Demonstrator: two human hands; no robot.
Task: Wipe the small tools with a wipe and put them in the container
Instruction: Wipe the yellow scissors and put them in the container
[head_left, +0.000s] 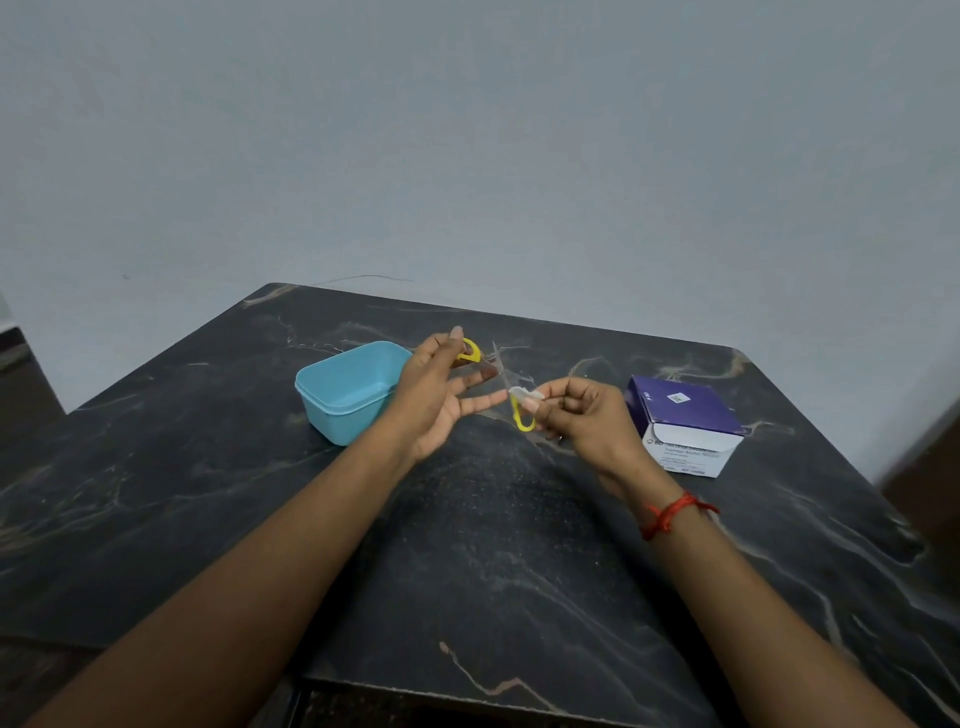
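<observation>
Small scissors with yellow loop handles (521, 419) are spread open above the table. My left hand (441, 395) has its thumb and forefinger on the upper yellow handle, other fingers stretched out. My right hand (582, 415) pinches a small white wipe (525, 392) against the scissors near the pivot, by the thin metal blade (500, 364). The second yellow handle hangs below the wipe. A light blue plastic container (349, 389) stands open just left of my left hand; I see nothing inside it.
A purple and white box of wipes (685, 423) sits on the dark marble table (493, 545) to the right of my right hand. A red thread band circles my right wrist. A plain wall rises behind the table.
</observation>
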